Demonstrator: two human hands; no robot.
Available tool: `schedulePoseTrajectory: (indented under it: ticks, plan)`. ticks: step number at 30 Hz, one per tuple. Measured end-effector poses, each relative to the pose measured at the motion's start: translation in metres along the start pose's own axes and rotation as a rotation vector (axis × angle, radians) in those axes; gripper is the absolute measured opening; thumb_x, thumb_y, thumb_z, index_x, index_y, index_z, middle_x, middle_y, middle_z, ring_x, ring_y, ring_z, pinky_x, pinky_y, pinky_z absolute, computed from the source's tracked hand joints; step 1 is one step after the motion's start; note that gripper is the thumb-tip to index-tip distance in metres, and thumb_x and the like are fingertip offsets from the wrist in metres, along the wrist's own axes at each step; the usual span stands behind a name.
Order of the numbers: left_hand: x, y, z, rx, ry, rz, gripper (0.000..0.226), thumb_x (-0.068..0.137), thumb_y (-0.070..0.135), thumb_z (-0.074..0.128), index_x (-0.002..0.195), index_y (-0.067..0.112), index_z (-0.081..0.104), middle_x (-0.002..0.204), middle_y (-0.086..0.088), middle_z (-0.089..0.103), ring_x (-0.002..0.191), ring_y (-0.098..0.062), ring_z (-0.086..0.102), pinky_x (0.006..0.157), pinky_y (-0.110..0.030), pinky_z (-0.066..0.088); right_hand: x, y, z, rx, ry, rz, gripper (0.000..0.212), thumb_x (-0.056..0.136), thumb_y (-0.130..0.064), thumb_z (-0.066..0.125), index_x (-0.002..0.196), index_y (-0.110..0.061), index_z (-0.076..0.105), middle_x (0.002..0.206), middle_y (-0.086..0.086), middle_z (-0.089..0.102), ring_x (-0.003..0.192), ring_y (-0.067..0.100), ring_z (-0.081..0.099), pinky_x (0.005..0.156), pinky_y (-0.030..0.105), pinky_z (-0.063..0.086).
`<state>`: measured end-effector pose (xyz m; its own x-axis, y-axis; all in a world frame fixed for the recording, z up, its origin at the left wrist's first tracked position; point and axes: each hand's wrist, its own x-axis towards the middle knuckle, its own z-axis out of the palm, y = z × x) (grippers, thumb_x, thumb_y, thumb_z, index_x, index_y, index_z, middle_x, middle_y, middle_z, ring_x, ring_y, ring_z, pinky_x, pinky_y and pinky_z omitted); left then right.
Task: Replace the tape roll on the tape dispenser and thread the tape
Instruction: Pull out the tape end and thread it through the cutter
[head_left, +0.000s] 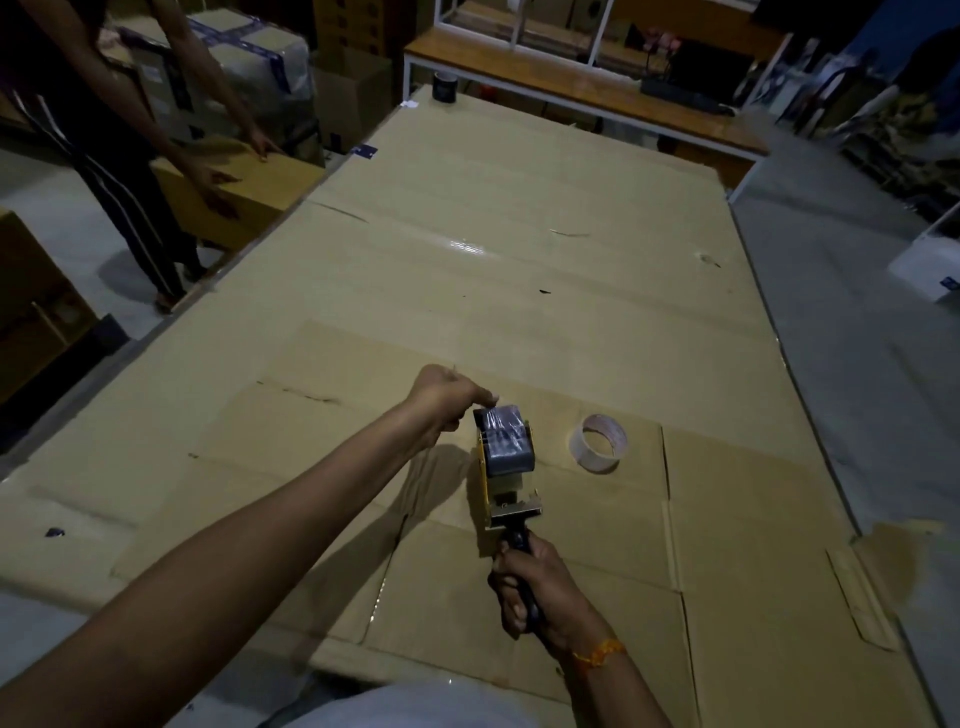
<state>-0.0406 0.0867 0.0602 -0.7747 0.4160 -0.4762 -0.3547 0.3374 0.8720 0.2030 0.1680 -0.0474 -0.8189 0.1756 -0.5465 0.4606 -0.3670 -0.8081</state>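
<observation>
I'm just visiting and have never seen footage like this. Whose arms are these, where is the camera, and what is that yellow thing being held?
There is no robot here: a person wears one wide-angle camera on the head, looking down at their own arms. The right hand grips the black handle of a yellow handheld tape dispenser loaded with a dark grey tape roll. The left hand pinches the tape at the top of that roll. Beside the dispenser, a nearly used-up clear tape roll lies on the flattened brown cardboard sheets covering the table. At the far left, another person handles a brown cardboard box.
</observation>
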Motion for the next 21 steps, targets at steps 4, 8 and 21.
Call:
schedulePoseTrajectory:
  ticks: [4, 8, 21]
  plan:
    - [0.004, 0.003, 0.004, 0.023, 0.019, 0.030, 0.017, 0.081, 0.004, 0.090, 0.083, 0.001, 0.073, 0.056, -0.002, 0.046, 0.045, -0.016, 0.033, 0.042, -0.023, 0.026, -0.001, 0.000, 0.002, 0.001, -0.011, -0.026, 0.023, 0.092, -0.010, 0.062, 0.073, -0.012, 0.049, 0.053, 0.011, 0.039, 0.033, 0.018, 0.037, 0.040, 0.026, 0.037]
    - [0.007, 0.007, 0.009, 0.038, 0.006, 0.041, 0.018, 0.082, 0.004, 0.089, 0.080, 0.001, 0.072, 0.057, -0.003, 0.050, 0.047, -0.017, 0.035, 0.044, -0.025, 0.029, -0.001, 0.000, 0.003, 0.009, 0.000, -0.051, 0.024, 0.090, -0.009, 0.062, 0.071, -0.013, 0.048, 0.053, 0.011, 0.038, 0.032, 0.018, 0.036, 0.038, 0.026, 0.037]
    - [0.035, 0.002, 0.020, 0.113, -0.015, -0.034, 0.020, 0.082, 0.006, 0.088, 0.096, 0.000, 0.076, 0.074, -0.007, 0.053, 0.055, -0.018, 0.038, 0.046, -0.029, 0.028, -0.002, 0.003, 0.002, 0.032, 0.013, -0.077, 0.027, 0.093, -0.008, 0.062, 0.069, -0.014, 0.050, 0.053, 0.010, 0.039, 0.033, 0.019, 0.035, 0.038, 0.024, 0.037]
